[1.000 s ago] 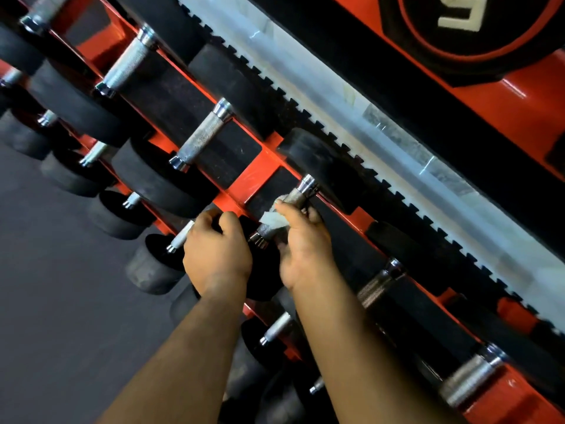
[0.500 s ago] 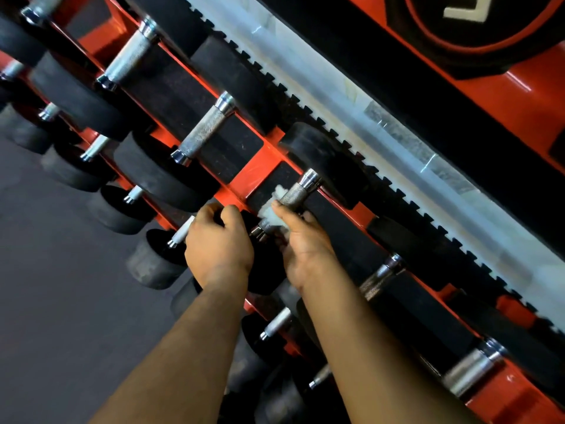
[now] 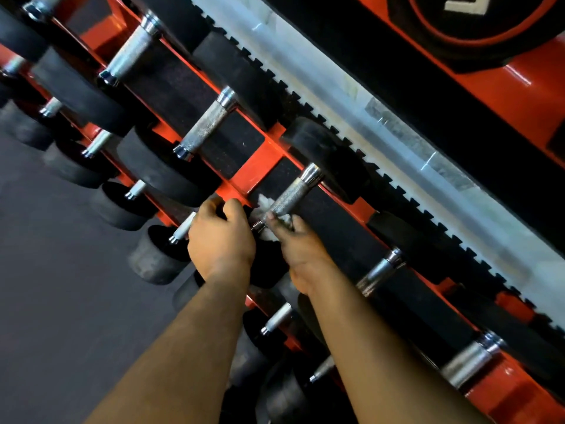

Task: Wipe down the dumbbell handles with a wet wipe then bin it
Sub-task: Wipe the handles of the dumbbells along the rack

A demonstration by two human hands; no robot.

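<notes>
The wiping step is in hand. The right hand (image 3: 301,249) holds a white wipe (image 3: 269,220) bunched against the near end of one knurled handle (image 3: 290,194), on the top tier of the red rack (image 3: 260,166). Its fingers curl up round the wipe and the underside of the bar, with the thumb on the near side; the wipe shows both left of the bar and just below it, so it seems wrapped partly round the metal. The far end of this handle, up to its shiny collar, is bare.

The left hand (image 3: 221,237) rests just left of the wipe, fingers curled over the near black head (image 3: 266,258) of the same dumbbell, as if steadying it. Whether it truly grips the head or only lies on it I cannot tell, as the fingertips are hidden.

By my judgement the task is far from done. Other handles lie on this tier: two to the left (image 3: 208,127) (image 3: 131,53) and two to the right (image 3: 379,272) (image 3: 470,359). Smaller ones sit on the lower tier. Nothing shows which are already clean.

The next move likely calls for sliding the wipe along the bar toward the far collar, turning it round so the knurling is covered on all sides, while the left hand keeps the dumbbell from rolling. No bin is in view.
</notes>
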